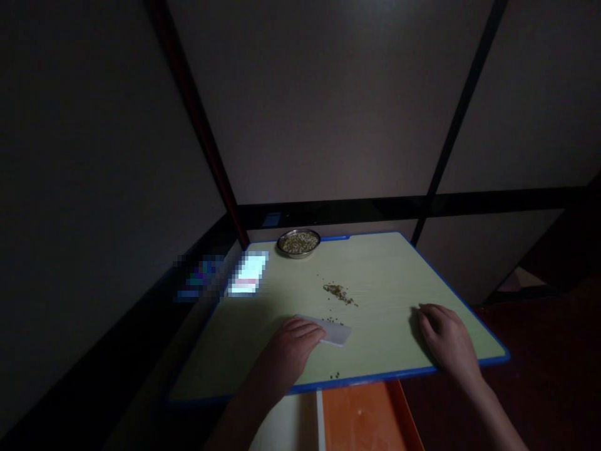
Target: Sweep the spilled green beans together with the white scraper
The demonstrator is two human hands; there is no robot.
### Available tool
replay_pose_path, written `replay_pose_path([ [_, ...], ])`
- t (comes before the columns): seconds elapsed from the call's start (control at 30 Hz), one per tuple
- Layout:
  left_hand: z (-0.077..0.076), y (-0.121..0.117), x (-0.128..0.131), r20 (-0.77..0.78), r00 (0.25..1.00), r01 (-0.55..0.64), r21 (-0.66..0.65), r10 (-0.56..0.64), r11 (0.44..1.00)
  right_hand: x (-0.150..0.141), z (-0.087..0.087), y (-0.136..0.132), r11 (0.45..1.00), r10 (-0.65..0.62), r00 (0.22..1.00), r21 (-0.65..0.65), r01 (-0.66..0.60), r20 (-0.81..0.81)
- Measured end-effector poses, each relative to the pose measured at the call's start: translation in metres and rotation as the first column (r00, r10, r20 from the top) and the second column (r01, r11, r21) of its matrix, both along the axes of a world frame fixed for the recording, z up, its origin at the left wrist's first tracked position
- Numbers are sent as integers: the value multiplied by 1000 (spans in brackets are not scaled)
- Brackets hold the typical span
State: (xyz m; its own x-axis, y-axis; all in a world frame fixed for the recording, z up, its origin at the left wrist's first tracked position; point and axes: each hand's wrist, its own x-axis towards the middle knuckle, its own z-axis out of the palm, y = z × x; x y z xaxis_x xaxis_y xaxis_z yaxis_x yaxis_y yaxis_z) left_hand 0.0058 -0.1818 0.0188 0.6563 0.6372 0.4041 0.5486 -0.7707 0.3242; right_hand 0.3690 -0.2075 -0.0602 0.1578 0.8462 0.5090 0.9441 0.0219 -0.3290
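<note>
My left hand (pixel 293 351) is closed on a flat, pale scraper-like piece (pixel 335 333), its long edge against the table (pixel 385 263). Small dark grains lie just beyond that edge. Farther from me, a loose heap of brownish-green seeds (pixel 338 292) is spread on the tabletop. On the right side of the table rests my right hand (pixel 446 338), loosely curled, thumb near the fingers, with nothing visible in it. A round metal bowl (pixel 299 255) at the back left holds a mix of pale and greenish grains.
A brightly lit, blurred-out screen (pixel 248 274) is at the table's left edge. A few grains (pixel 335 376) lie near the blue front rim (pixel 366 379). Below the front edge are an orange tray-like surface (pixel 361 416) and a pale section. Panelled walls (pixel 328 106) stand behind and left.
</note>
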Motion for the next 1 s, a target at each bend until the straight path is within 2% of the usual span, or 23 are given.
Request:
replay_pose_path([
  [0.17,8,4,-8,-37,999,-32,18,33,999,3,-2,0,1000,5,1000,-8,-5,-4],
  [0.3,18,13,-23,-35,988,-153,-14,152,988,2,0,-1,1000,-1,1000,-5,1,-6],
  [0.37,24,22,-31,-4,956,-291,-91,292,952,1,1,-1,1000,-1,1000,-7,1,-7],
  [0.47,29,39,-39,-16,878,-473,-190,479,860,0,1,-1,1000,-4,1000,-14,4,-11],
  [0.57,22,55,-42,-24,838,-522,-324,545,789,1,0,-1,1000,-8,1000,-14,8,-20],
  [0.67,8,64,-42,-71,817,-553,-378,573,742,1,-1,-1,1000,-5,1000,-14,4,-23],
  [0.77,0,65,-38,-162,797,-599,-338,582,726,1,-1,-1,1000,0,1000,-10,0,-24],
  [0.87,-2,63,-33,-249,778,-628,-284,577,725,1,-1,0,1000,-6,1000,-3,6,-25],
  [1.0,-5,62,-29,-285,757,-652,-275,588,706,3,-2,0,1000,9,1000,-7,-9,-21],
])
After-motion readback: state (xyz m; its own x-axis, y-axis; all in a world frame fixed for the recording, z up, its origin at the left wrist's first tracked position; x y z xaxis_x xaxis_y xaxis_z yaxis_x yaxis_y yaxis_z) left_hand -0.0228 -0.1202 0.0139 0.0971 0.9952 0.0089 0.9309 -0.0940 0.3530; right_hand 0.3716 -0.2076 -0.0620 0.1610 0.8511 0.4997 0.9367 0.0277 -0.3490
